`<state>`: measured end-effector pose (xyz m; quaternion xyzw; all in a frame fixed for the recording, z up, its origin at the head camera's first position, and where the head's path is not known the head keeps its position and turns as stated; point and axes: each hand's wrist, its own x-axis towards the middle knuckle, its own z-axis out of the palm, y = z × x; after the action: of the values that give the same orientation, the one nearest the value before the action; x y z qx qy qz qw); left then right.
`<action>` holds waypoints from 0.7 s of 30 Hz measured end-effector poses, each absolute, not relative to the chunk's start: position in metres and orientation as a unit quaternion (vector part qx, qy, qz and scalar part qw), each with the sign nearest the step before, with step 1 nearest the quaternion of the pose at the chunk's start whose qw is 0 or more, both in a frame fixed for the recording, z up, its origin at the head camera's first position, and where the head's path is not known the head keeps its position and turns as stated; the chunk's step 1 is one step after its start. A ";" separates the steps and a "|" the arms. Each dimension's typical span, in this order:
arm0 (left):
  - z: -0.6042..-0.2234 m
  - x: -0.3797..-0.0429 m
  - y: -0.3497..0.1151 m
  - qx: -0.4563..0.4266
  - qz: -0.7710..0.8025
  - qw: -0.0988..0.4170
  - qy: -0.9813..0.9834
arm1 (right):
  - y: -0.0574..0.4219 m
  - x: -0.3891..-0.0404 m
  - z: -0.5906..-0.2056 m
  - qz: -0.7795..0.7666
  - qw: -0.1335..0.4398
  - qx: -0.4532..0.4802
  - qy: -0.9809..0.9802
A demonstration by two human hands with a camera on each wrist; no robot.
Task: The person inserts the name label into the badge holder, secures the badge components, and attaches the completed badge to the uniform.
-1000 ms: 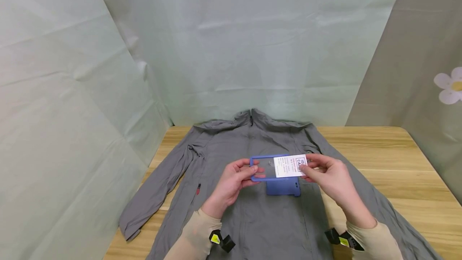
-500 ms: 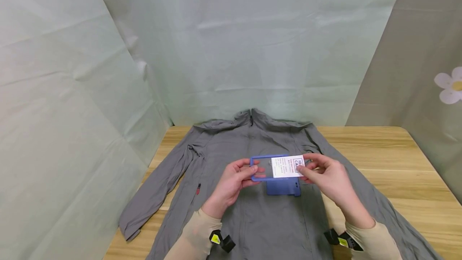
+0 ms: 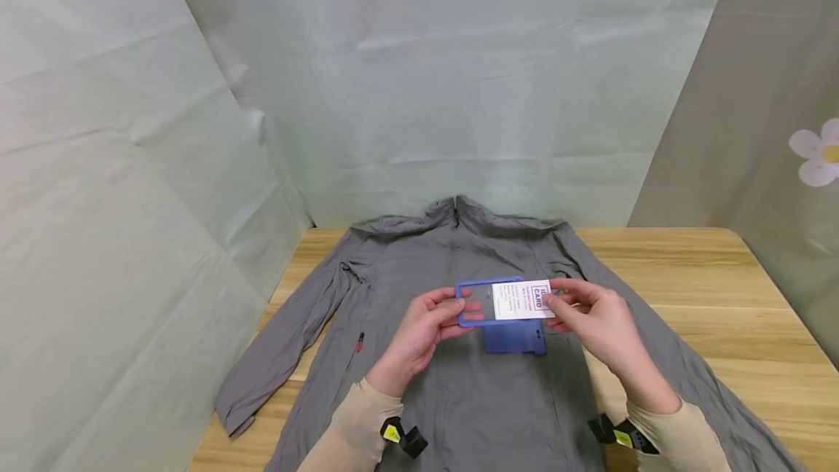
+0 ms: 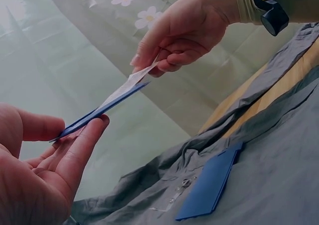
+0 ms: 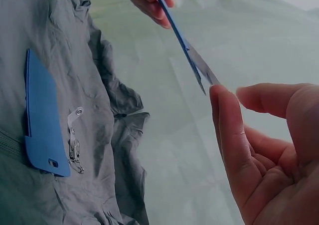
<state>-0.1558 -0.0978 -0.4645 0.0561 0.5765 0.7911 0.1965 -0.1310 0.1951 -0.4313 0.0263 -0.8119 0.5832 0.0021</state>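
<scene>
Two pinches | left hand (image 3: 419, 330): blue frame (image 3: 488, 282), to its right | right hand (image 3: 599, 323): white card (image 3: 513, 301), to its left

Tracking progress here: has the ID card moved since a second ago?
Yes, the ID card shifted slightly left in the head view, judged against the blue cover on the jacket.

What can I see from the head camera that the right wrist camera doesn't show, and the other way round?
Only the head view shows the pale wooden tabletop, the white flower with a yellow centre and the printed "ID CARD" face of the white rectangular card.

Only the right wrist view shows the small silvery metal clip.

Both show the left hand holding the blue rectangular frame, the right hand pinching the card, and the flat blue piece on the grey fabric jacket.
</scene>
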 end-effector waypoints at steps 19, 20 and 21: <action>-0.461 -0.149 -0.091 0.056 0.800 0.201 0.563 | 0.189 -0.130 -0.435 0.583 -0.017 0.025 -0.812; -0.461 -0.148 -0.091 0.055 0.800 0.201 0.562 | 0.189 -0.130 -0.435 0.584 -0.018 0.026 -0.811; -0.460 -0.148 -0.091 0.053 0.800 0.202 0.562 | 0.188 -0.130 -0.436 0.584 -0.020 0.026 -0.811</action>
<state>-0.1480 -0.0907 -0.4604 0.0532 0.5618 0.8005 0.2020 -0.1301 0.1885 -0.4357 0.0256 -0.8113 0.5837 -0.0201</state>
